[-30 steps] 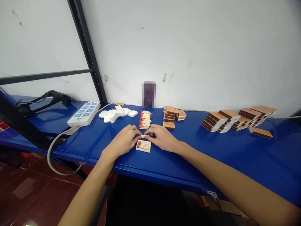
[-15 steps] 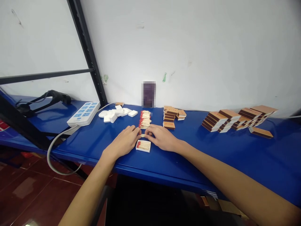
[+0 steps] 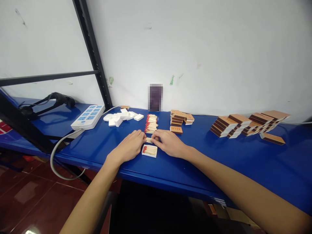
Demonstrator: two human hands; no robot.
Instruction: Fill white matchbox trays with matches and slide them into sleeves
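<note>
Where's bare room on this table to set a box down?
Bare tabletop lies between the right hand and the matchbox stacks, and between the power strip and the left hand. Crowded around the match pile and tray.

table top (image 3: 219,169): deep blue. match bundle (image 3: 149,139) at centre: pale sticks, red heads; match pile (image 3: 151,123) above it the same. tray (image 3: 149,151): white. matchboxes (image 3: 229,125), right: orange-brown tops, dark sides. power strip (image 3: 87,117), left: white, light-blue sockets. floor (image 3: 29,191): dark red tiles.
</note>
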